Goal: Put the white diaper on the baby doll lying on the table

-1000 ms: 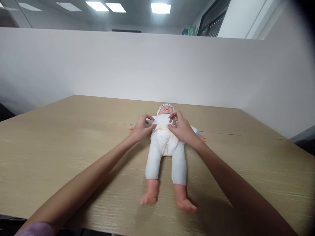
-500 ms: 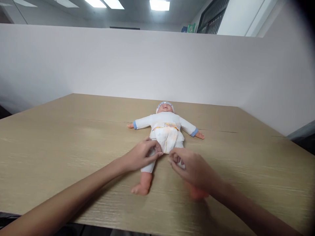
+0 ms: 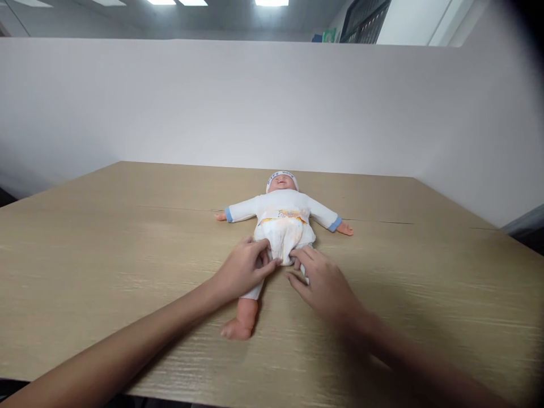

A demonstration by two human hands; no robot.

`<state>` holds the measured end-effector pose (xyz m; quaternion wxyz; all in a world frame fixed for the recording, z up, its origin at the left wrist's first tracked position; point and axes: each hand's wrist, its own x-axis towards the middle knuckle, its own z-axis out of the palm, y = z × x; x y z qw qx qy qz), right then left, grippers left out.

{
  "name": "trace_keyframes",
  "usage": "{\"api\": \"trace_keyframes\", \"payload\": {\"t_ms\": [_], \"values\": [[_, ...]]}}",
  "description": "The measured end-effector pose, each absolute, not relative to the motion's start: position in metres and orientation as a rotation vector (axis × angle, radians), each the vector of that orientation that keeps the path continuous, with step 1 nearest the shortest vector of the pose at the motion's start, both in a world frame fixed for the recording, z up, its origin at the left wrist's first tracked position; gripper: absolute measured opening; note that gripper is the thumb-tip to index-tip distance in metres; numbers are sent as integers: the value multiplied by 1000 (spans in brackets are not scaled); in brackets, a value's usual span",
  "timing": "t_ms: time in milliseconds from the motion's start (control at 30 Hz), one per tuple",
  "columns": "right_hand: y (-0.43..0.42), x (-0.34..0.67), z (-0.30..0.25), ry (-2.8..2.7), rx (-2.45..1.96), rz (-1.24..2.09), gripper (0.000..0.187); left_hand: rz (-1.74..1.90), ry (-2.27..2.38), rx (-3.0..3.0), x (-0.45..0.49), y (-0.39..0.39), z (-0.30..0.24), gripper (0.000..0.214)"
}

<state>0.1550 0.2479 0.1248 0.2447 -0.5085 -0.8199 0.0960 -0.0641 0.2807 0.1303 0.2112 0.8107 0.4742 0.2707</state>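
Note:
A baby doll [image 3: 283, 198] in white clothes with blue cuffs lies on its back, arms spread, head away from me. Round its hips is a white diaper [image 3: 284, 235] with an orange-printed waistband. My left hand [image 3: 246, 269] is closed at the diaper's lower left edge, thumb and fingers pinching near the crotch, over the doll's leg. At the opposite leg edge, my right hand [image 3: 325, 283] has its thumb apart from the fingers; the fingertips touch the diaper. That hand hides most of the doll's leg on the right.
The doll rests on a wide wood-grain table [image 3: 148, 243] with a thin seam running across it. A pale partition wall [image 3: 263, 102] rises behind the table and along the right side. The table's front edge is close to me.
My right hand has opened, its fingers moving up onto the diaper's leg edge while the thumb stays lower. My left hand remains at the left edge. The view has tilted slightly down.

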Motion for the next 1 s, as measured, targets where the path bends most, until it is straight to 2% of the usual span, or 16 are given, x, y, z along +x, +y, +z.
{"api": "trace_keyframes", "payload": {"t_ms": [500,800,1000], "values": [[239,149,116,-2147,-1315,271,26,1017,1105,2213,-70,279,125,14],[245,145,120,-2108,-1333,302,17,947,1150,2224,-68,282,125,22],[249,146,127,-2074,-1379,346,13,946,1187,1970,-66,283,124,23]]}}
